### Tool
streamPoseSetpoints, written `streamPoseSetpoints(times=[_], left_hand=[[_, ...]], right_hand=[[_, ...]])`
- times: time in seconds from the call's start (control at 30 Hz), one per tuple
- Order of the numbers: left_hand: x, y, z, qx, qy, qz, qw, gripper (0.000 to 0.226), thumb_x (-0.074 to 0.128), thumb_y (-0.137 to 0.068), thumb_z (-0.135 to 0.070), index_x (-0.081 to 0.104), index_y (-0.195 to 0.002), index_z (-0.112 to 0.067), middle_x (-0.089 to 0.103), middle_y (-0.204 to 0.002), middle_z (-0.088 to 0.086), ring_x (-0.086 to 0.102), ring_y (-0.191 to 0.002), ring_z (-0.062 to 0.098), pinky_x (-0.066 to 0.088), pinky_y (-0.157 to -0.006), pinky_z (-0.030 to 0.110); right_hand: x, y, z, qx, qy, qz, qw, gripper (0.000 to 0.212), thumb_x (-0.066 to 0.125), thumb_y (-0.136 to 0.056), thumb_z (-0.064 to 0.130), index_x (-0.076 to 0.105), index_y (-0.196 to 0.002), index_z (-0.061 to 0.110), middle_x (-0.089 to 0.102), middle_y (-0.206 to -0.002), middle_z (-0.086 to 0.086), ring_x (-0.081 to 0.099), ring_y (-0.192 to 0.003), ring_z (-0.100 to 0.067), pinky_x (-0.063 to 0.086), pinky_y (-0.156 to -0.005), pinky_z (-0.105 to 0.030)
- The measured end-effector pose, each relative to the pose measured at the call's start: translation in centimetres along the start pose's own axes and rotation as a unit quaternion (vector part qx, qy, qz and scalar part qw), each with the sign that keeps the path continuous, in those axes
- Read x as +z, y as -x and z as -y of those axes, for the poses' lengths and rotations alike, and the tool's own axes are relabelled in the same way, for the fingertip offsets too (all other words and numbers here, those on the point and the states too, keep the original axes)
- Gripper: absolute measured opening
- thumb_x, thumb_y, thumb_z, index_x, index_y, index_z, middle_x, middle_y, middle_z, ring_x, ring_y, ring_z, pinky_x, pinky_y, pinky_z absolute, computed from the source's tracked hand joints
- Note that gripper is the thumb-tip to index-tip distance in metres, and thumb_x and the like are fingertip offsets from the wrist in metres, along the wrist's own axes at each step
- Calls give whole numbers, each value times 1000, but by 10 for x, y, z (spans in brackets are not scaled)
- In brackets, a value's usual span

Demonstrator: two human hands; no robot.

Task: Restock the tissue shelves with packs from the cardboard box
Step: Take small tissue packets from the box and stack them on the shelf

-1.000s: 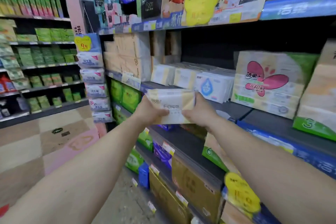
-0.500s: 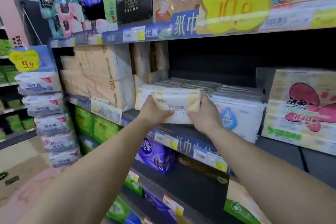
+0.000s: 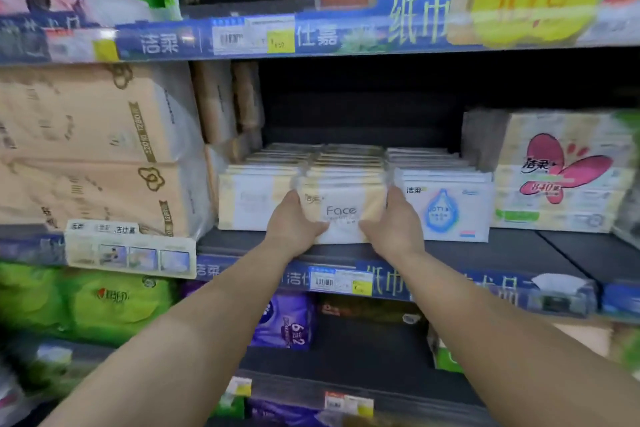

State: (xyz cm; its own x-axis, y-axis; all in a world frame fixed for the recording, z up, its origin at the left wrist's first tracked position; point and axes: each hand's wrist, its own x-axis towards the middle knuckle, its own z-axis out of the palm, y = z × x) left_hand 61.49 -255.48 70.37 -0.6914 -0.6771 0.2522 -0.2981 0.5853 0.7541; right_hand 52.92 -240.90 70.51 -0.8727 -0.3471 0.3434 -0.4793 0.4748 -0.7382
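Left hand (image 3: 294, 224) and right hand (image 3: 393, 224) grip a "Face" tissue pack (image 3: 341, 210) at each end, resting on the shelf (image 3: 519, 246) front.

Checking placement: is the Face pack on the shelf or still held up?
On the shelf: Face pack sits on the shelf, both hands gripping it.

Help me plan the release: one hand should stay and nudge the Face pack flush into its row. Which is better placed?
Either, marginally the left hand. Both it and the right hand grip the Face pack at its front corners, symmetrically; the right is crowded by the blue-drop pack.
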Motion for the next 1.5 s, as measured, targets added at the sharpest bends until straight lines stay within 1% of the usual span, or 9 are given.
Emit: streamPoseSetpoints(times=[0.1, 0.2, 0.27, 0.4, 0.57, 0.83, 1.0, 1.23, 1.5], left_hand=[[1, -8, -5, 6, -5, 3, 1000, 70, 78, -77, -24, 42, -135, -10, 65, -115, 8, 59, -108, 25, 45, -88, 29], [5, -11, -8, 8, -28, -1, 1000, 65, 79, -76, -29, 46, -128, -8, 63, -115, 10, 60, -107, 27, 45, -83, 30], [5, -9, -8, 20, -35, -26, 999, 73, 81, -72, -32, 43, -130, -11, 58, -117, 11, 59, -108, 28, 48, -84, 34], [1, 1, -3, 64, -20, -83, 994, 102, 79, -75, -32, 11, -150, -34, 41, -131, 6, 53, -110, 23, 44, -90, 33], [-1, -7, -5, 84, -14, -9, 996, 81, 73, -83, -21, 27, -148, -33, 38, -139, 9, 53, -113, 25, 41, -97, 30], [-5, -3, -4, 72, -12, 24, 997, 98, 77, -78, -13, 15, -151, -34, 32, -143, 10, 52, -115, 24, 36, -93, 23], [-17, 18, -12, 60, -45, -12, 997, 92, 77, -78, -23, 20, -150, -30, 31, -142, 10, 48, -122, 28, 37, -103, 33], [4, 86, -48, 105, -143, -28, 984, 54, 62, -88, -40, 47, -138, -23, 42, -138, 11, 37, -127, 32, 32, -104, 35], [150, 220, -171, 245, -174, 164, 940, 57, 61, -85, -51, 50, -135, -26, 49, -137, 9, 41, -127, 32, 35, -106, 40]], right_hand=[[2, 5, 9, 18, -45, -45, 998, 68, 61, -85, 16, 27, -143, 22, 53, -124, -9, 60, -102, -30, 48, -80, -33], [3, 10, 13, 12, -10, -73, 997, 74, 65, -84, 15, 25, -145, 29, 39, -132, -8, 60, -88, -27, 48, -81, -34], [5, 13, 12, -14, 2, -68, 998, 64, 65, -86, 17, 33, -140, 31, 43, -124, -6, 56, -83, -21, 48, -82, -32], [10, 15, 12, -68, 2, -5, 998, 54, 61, -88, 17, 43, -136, 32, 53, -95, 0, 51, -81, -13, 43, -77, -25], [12, 12, 17, -57, 25, 38, 997, 62, 58, -90, 18, 34, -144, 36, 55, -100, 0, 56, -91, -16, 47, -85, -28], [6, 17, 16, -43, 17, 54, 997, 68, 61, -90, 19, 30, -146, 38, 53, -108, 0, 54, -95, -15, 45, -91, -27], [-16, 28, 15, -46, 12, 43, 998, 64, 61, -90, 20, 32, -146, 36, 53, -108, 1, 54, -97, -16, 47, -90, -28], [-88, 68, -22, -44, 81, 10, 996, 40, 60, -90, 30, 56, -130, 26, 51, -132, -5, 56, -114, -25, 44, -92, -30], [-267, 171, -152, 62, 226, -19, 972, 36, 58, -89, 30, 61, -124, 20, 56, -126, -10, 55, -111, -29, 44, -90, -33]])
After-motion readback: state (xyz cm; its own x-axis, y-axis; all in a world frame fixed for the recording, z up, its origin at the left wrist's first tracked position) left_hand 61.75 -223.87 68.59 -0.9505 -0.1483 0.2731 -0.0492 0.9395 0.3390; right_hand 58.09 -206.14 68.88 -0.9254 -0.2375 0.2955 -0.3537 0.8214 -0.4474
